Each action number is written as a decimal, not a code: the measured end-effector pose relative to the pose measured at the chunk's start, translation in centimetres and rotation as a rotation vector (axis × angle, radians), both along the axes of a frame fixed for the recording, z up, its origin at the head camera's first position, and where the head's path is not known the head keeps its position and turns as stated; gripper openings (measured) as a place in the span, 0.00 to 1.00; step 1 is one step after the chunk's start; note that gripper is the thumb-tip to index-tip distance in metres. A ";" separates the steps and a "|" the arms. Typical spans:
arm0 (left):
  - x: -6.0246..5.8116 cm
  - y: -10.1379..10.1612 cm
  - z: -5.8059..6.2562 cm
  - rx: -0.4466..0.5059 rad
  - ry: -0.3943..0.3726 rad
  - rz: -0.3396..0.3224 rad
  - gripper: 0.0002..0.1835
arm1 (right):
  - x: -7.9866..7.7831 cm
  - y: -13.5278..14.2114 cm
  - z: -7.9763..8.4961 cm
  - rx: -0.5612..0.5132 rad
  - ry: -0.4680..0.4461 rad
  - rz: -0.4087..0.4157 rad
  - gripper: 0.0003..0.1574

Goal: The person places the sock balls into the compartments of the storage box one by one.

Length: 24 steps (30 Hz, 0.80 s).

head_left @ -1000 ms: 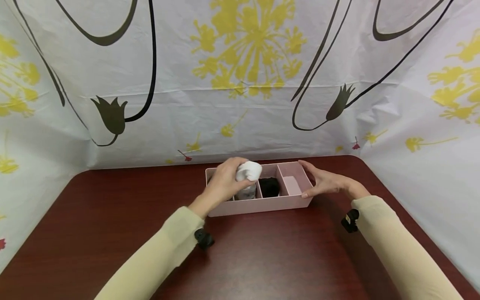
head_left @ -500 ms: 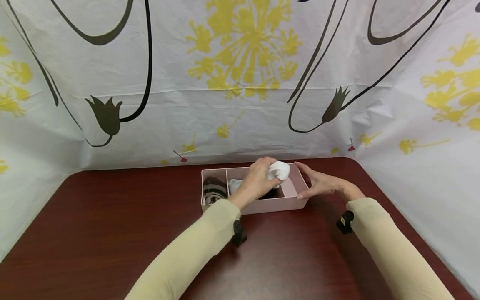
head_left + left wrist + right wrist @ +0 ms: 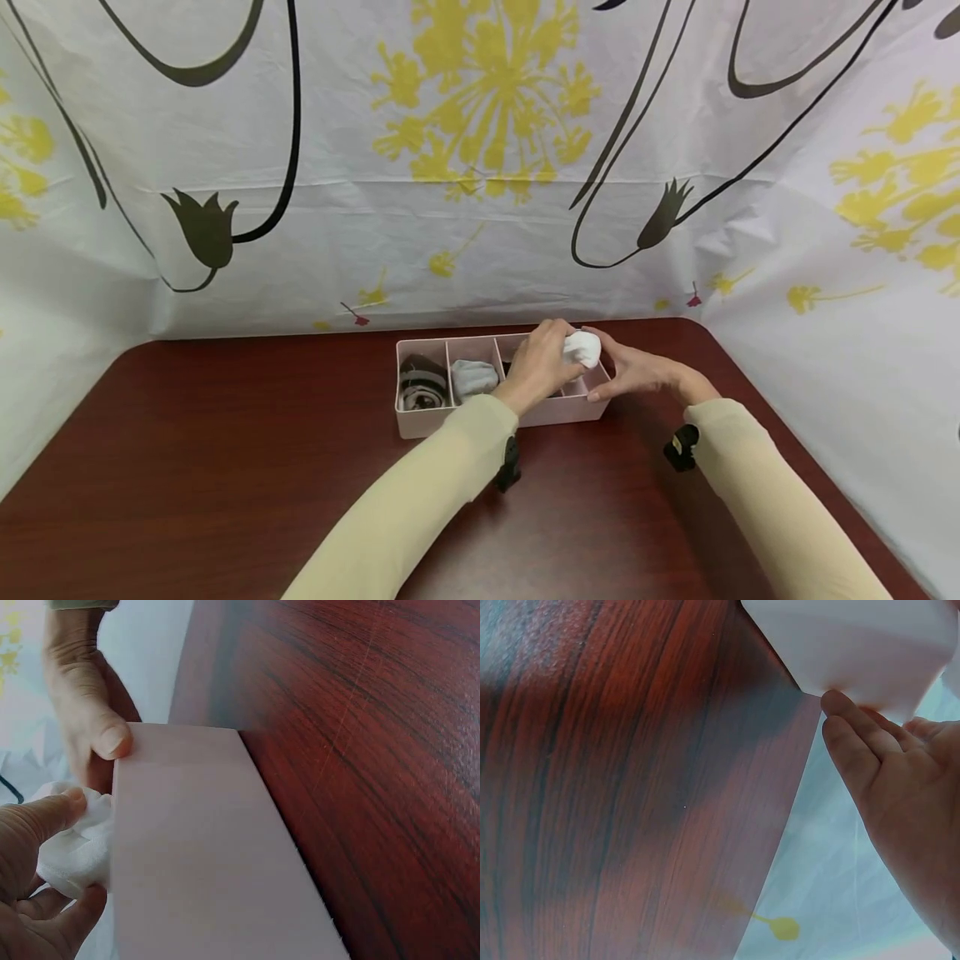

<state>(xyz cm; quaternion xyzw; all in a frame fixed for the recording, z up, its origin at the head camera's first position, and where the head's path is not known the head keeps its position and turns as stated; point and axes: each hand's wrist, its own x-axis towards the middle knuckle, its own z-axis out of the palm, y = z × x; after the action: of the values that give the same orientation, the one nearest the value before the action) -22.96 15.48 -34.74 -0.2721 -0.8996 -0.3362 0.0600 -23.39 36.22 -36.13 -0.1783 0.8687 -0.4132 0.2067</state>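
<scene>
My left hand [image 3: 536, 364] grips a white rolled sock [image 3: 584, 349] over the right-end compartment of a pale pink divided box [image 3: 417, 426]. In the left wrist view, thumb and fingers pinch the sock [image 3: 73, 851] close beside the box's rim. My right hand [image 3: 639, 371] holds the box's right end, its thumb at the near rim and fingers around the far corner. A dark striped rolled sock [image 3: 423, 385] fills the leftmost compartment, with a light grey one [image 3: 474, 379] beside it. Something black in the third compartment is mostly hidden behind my left hand.
The box stands near the back edge of a dark red-brown wooden table [image 3: 225, 467]. A white sheet with yellow and dark flower prints [image 3: 480, 250] hangs behind the table and along its sides.
My left hand has carried the white sock rightward from above the second compartment to the right-end one, uncovering the left compartments. My right hand keeps its hold on the box's end.
</scene>
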 end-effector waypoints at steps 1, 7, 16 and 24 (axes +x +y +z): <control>0.0 0.1 -0.2 -0.007 0.006 -0.001 0.23 | 0.0 0.0 0.0 -0.009 -0.012 0.003 0.71; -0.1 0.8 -0.9 -0.068 0.023 0.014 0.25 | 0.1 -0.1 0.2 0.012 -0.017 0.008 0.73; -0.3 1.4 -1.0 -0.213 0.074 0.021 0.23 | 0.1 -0.1 0.2 0.030 0.004 0.012 0.71; -0.6 1.6 -1.3 -0.343 0.121 0.045 0.22 | 0.2 -0.2 0.4 0.054 0.002 -0.002 0.73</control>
<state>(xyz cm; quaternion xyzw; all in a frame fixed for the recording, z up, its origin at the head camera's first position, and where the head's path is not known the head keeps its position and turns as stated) -23.60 17.09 -36.00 -0.2777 -0.9444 -0.1592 0.0744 -23.17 36.06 -35.70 -0.1724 0.8799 -0.3897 0.2103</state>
